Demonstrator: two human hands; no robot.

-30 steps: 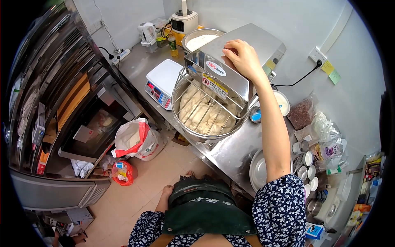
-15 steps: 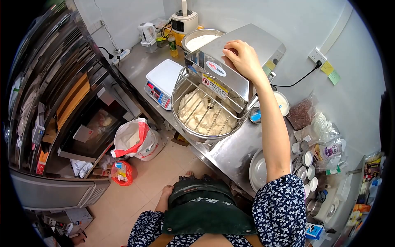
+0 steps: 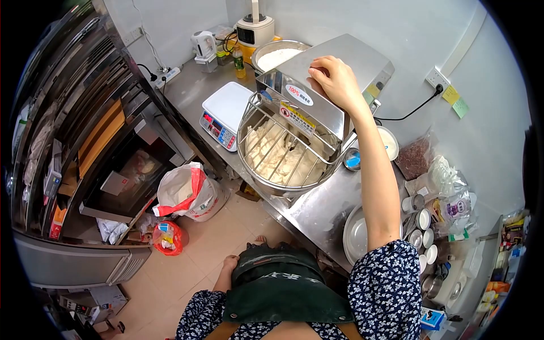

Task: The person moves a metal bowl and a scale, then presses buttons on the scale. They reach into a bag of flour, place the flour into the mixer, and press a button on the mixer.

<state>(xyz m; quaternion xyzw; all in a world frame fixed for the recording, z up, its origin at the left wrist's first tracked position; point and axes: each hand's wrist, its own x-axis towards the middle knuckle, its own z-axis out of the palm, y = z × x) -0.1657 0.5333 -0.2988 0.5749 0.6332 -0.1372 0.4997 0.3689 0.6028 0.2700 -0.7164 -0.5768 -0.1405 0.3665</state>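
Note:
My right hand [image 3: 334, 82] rests on the top of a steel dough mixer [image 3: 357, 56], its fingers loosely curled in and nothing visible inside them. Below it, pale dough [image 3: 283, 153] fills part of the mixer's bowl [image 3: 283, 188]. A wire guard [image 3: 271, 148] covers the bowl, and the dough shows between its bars. Down at my side, my left hand [image 3: 230, 262] lies against the dark green apron [image 3: 283, 303], its fingers mostly hidden.
Left of the bowl is a white digital scale [image 3: 226, 110]. A basin of white powder [image 3: 279, 55] stands behind the mixer. To the right are a round metal lid [image 3: 356, 235], small cups [image 3: 423, 218] and bags [image 3: 450, 207]. A white sack [image 3: 195, 195] stands on the floor.
The dough in the bowl has changed shape and shifted under the guard. Both hands keep nearly the same position.

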